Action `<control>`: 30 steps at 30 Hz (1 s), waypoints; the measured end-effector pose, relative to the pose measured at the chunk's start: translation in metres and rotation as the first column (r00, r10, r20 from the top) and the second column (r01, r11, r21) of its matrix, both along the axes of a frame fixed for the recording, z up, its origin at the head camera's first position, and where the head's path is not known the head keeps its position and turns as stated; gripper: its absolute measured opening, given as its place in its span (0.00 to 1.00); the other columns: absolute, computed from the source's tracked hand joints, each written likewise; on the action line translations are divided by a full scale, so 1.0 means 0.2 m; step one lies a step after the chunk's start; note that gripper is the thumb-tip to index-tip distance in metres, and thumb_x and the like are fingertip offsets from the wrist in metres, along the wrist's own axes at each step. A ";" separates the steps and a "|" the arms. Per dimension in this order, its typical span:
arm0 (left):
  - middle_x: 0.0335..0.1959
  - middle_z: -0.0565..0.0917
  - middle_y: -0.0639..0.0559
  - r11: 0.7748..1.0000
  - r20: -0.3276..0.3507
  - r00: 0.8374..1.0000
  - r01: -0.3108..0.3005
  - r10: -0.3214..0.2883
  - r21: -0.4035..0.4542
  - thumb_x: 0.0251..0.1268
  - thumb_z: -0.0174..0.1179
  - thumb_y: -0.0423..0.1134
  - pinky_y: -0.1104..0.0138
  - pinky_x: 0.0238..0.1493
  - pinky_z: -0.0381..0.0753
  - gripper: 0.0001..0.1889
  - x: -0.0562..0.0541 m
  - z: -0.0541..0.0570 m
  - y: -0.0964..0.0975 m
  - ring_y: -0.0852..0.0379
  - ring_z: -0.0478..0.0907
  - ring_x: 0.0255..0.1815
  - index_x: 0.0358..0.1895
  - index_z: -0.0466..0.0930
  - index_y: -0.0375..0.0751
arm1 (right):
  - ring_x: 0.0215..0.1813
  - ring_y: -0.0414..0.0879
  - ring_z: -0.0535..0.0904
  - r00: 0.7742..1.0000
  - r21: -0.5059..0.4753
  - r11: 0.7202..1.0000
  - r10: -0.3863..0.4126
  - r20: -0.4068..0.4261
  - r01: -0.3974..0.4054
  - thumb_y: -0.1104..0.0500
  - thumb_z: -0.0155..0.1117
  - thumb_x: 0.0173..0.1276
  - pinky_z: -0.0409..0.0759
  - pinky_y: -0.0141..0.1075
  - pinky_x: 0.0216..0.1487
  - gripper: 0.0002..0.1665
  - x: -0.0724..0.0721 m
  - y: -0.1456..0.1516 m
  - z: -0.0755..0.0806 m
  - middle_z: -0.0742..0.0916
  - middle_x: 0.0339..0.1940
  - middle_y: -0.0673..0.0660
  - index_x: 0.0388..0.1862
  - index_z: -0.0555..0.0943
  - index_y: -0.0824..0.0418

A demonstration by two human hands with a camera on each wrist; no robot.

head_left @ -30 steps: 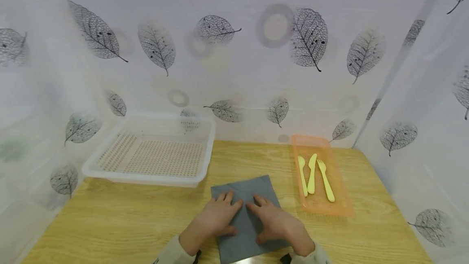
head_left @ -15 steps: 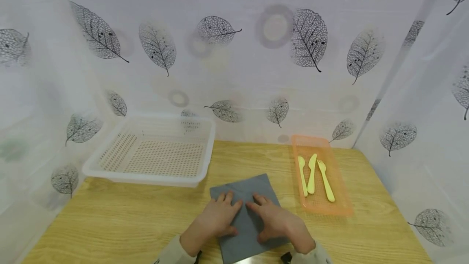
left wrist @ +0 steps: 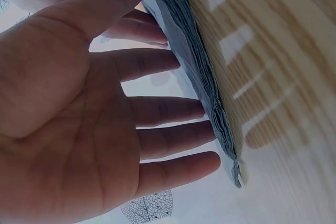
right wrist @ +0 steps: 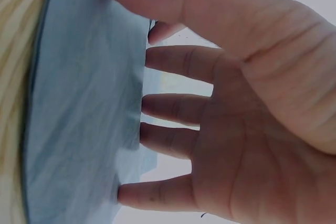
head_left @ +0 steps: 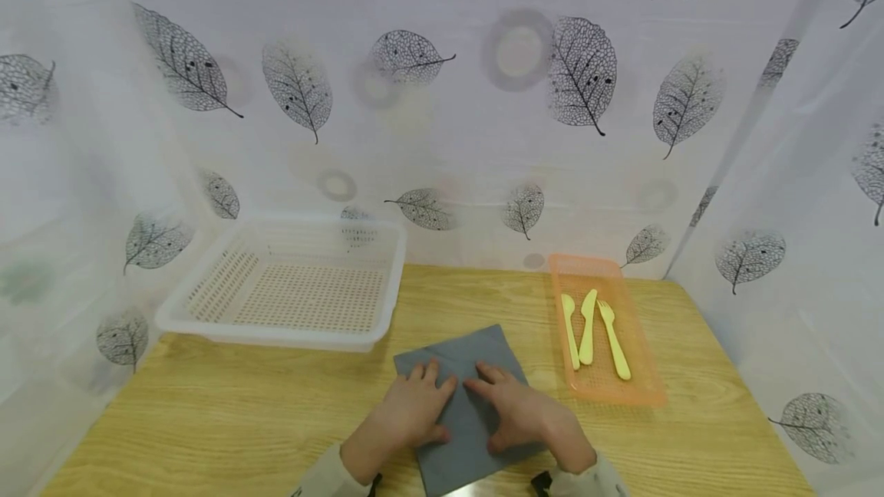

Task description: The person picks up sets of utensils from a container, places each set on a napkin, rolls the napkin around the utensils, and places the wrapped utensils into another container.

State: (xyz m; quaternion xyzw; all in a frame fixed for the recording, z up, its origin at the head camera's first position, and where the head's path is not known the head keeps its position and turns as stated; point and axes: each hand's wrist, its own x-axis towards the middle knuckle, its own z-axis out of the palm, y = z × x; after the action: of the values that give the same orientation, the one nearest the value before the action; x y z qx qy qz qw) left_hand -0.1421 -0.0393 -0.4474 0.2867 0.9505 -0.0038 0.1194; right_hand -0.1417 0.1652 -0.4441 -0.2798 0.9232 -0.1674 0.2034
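Note:
A grey-blue square of folded cloth (head_left: 464, 413) lies on the wooden table at the front middle, turned a little askew. Its left edge in the left wrist view shows many thin layers (left wrist: 202, 72). My left hand (head_left: 412, 409) rests its spread fingertips on the cloth's left half, palm raised. On the right half, my right hand (head_left: 514, 411) touches the top with straight, spread fingers and thumb. In the right wrist view, the fingertips (right wrist: 152, 106) meet the smooth upper face of the cloth (right wrist: 84, 103). Neither hand curls round anything.
A white perforated basket (head_left: 276, 334) stands at the back left. At the right, an orange tray (head_left: 642, 374) holds a yellow spoon (head_left: 570, 332), knife (head_left: 588, 328) and fork (head_left: 614, 340). A leaf-printed curtain (head_left: 470, 136) surrounds the wooden table (head_left: 228, 413).
The cloth has turned slightly counterclockwise under my hands, its far edge shifting left and its near edge right. Both hands stay nearly in place.

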 end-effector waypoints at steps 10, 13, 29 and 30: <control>0.69 0.70 0.36 1.000 -0.025 1.000 -0.002 0.002 0.005 0.51 0.71 0.63 0.48 0.53 0.79 0.42 0.00 -0.03 0.00 0.38 0.71 0.65 0.68 0.72 0.49 | 0.75 0.66 0.59 0.999 0.054 0.998 -0.040 0.008 0.040 0.52 0.84 0.47 0.71 0.58 0.64 0.54 0.02 -0.03 0.01 0.64 0.76 0.70 0.73 0.68 0.59; 0.68 0.71 0.36 1.000 -0.039 0.999 -0.002 0.002 0.002 0.50 0.71 0.64 0.48 0.52 0.79 0.42 0.00 -0.02 0.00 0.38 0.71 0.65 0.68 0.73 0.49 | 0.74 0.67 0.60 0.997 0.048 0.996 -0.077 0.005 0.076 0.51 0.84 0.46 0.71 0.59 0.63 0.54 0.03 -0.04 0.01 0.65 0.74 0.72 0.72 0.69 0.61; 0.69 0.70 0.37 1.000 -0.030 0.999 -0.016 0.016 0.008 0.56 0.69 0.59 0.48 0.53 0.78 0.37 0.00 -0.01 -0.01 0.38 0.70 0.66 0.68 0.73 0.50 | 0.74 0.71 0.59 0.990 0.074 0.987 -0.141 0.027 0.139 0.48 0.82 0.49 0.71 0.60 0.62 0.54 0.03 -0.08 0.00 0.64 0.74 0.73 0.72 0.68 0.64; 0.69 0.69 0.37 1.000 -0.019 1.000 -0.020 0.020 0.015 0.57 0.70 0.59 0.47 0.54 0.78 0.37 0.00 -0.01 -0.01 0.38 0.69 0.67 0.68 0.72 0.50 | 0.74 0.71 0.59 0.989 0.071 0.988 -0.142 0.030 0.140 0.48 0.82 0.49 0.71 0.61 0.62 0.54 0.03 -0.08 0.00 0.64 0.74 0.73 0.72 0.68 0.64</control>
State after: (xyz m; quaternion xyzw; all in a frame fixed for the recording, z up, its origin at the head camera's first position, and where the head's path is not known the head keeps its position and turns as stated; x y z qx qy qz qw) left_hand -0.1431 -0.0413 -0.4492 0.2781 0.9544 0.0018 0.1082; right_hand -0.1360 0.1493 -0.4434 -0.2036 0.9423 -0.1545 0.2163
